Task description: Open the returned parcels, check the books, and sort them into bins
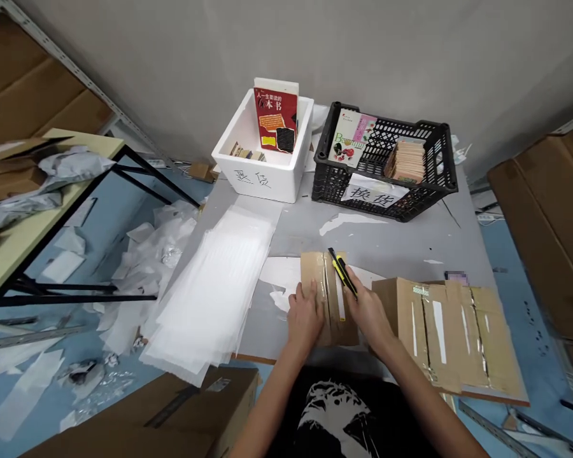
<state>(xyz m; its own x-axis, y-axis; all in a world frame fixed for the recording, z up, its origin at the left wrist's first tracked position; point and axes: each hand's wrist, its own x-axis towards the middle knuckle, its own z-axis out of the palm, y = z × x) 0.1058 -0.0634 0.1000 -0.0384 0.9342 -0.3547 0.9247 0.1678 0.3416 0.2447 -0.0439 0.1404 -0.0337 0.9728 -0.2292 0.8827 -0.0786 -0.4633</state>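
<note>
A small taped cardboard parcel (347, 329) lies flat on the grey table top (377, 245). My left hand (306, 318) presses down on its left side, fingers spread. My right hand (367, 312) grips a yellow and black utility knife (342, 272), and its tip sits at the strip of brown tape on the parcel. To the right of my right hand lies a larger cardboard package (451, 337), crossed by strips of tape. It touches neither hand. The knife's blade is hidden at the tape.
Behind the hands stand a white foam box (262, 175) holding books and a black plastic crate (386, 162) holding books. A stack of white foam sheets (210, 292) lies on the table's left. Crumpled plastic wrap and scraps cover the blue floor (124, 381). Cardboard sheets stand at the right.
</note>
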